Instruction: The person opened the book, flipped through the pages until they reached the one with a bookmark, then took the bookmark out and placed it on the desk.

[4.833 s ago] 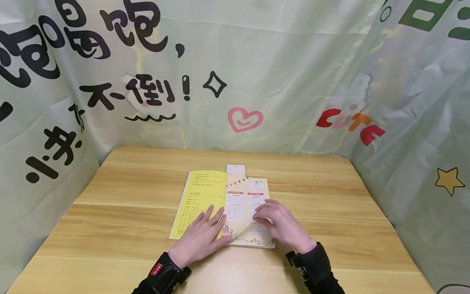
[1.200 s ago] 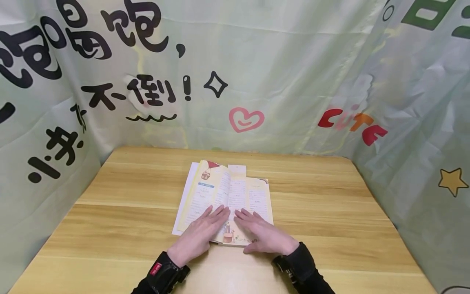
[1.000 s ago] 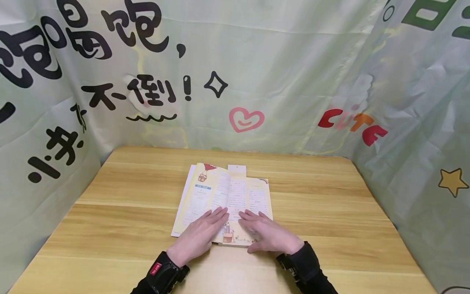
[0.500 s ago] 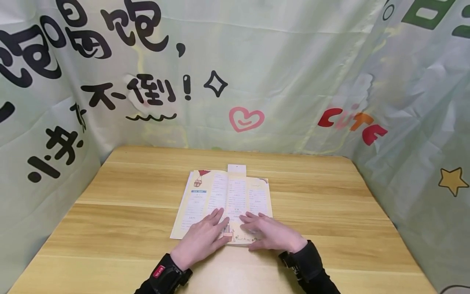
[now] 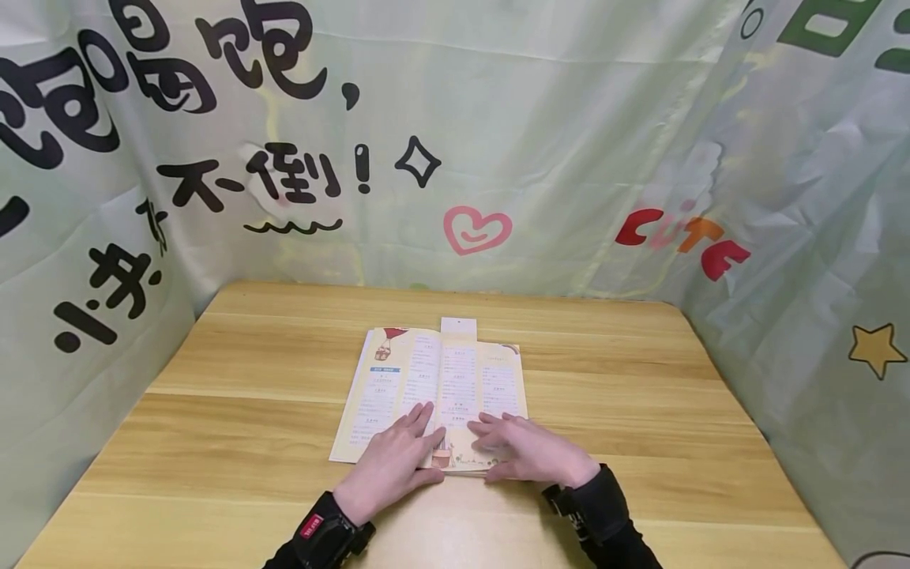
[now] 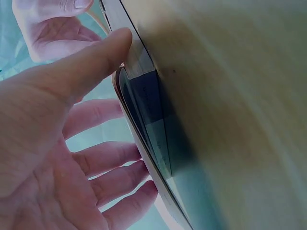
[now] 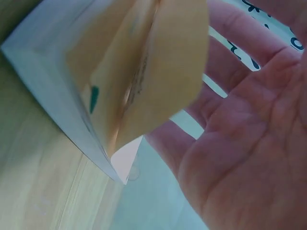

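An open book (image 5: 385, 395) lies on the table, with cream, printed pages on both sides and a red balloon drawing at the upper left. My left hand (image 5: 389, 462) rests with spread fingers on the left page near the spine. Its thumb lies by the book's lower edge, against the page block (image 6: 139, 52) in the left wrist view. My right hand (image 5: 533, 450) lies with extended fingers over the lower right page. In the right wrist view a lifted, curved page (image 7: 168, 72) stands against those fingers and hides their tips.
A pale strip (image 5: 458, 329) with a small hole sticks out from the book's top near the spine. The wooden table (image 5: 640, 395) extends around the book. A printed curtain (image 5: 554, 158) hangs behind it and at both sides.
The yellow left page seen earliest is now covered by a cream page turned leftward. That page was raised and has settled flat. My right hand has shifted slightly right since a second ago.
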